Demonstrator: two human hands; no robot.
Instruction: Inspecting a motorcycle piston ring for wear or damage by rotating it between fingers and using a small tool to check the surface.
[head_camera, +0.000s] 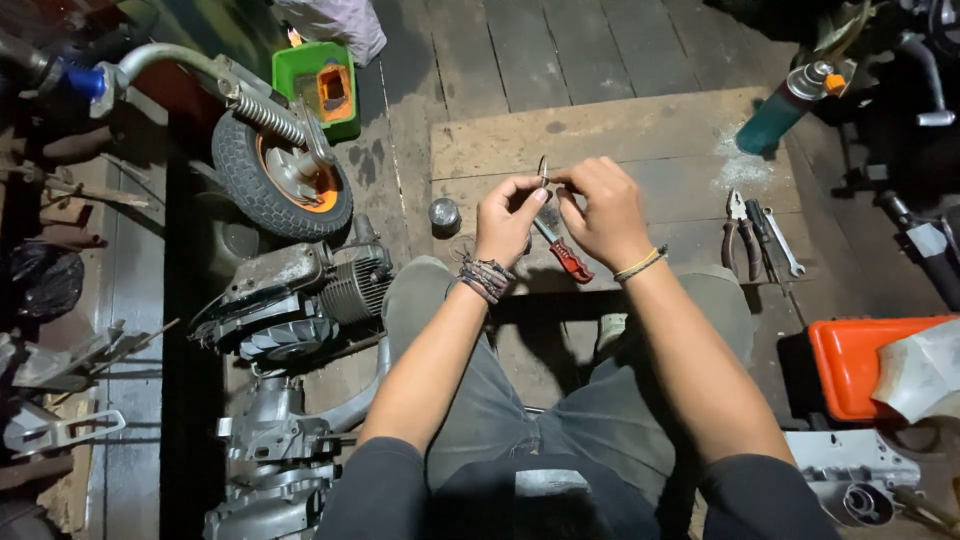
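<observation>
A small thin metal part (542, 172) is pinched between left hand (508, 220) & right hand (604, 212), fingers closed on it, raised over the wooden board (640, 135), prob. for a close look. A red-handled tool (563, 252) is seen just below. Pliers (741, 240) are kept w/in reach at right; engine (300, 295) crowds left edge; bare board lies ahead.

A bright light from near the camera falls on the wooden board (620, 140) and forearms, while the edges sink into deep shadow. The centre is sharp; the wide lens bends lines near the corners.
</observation>
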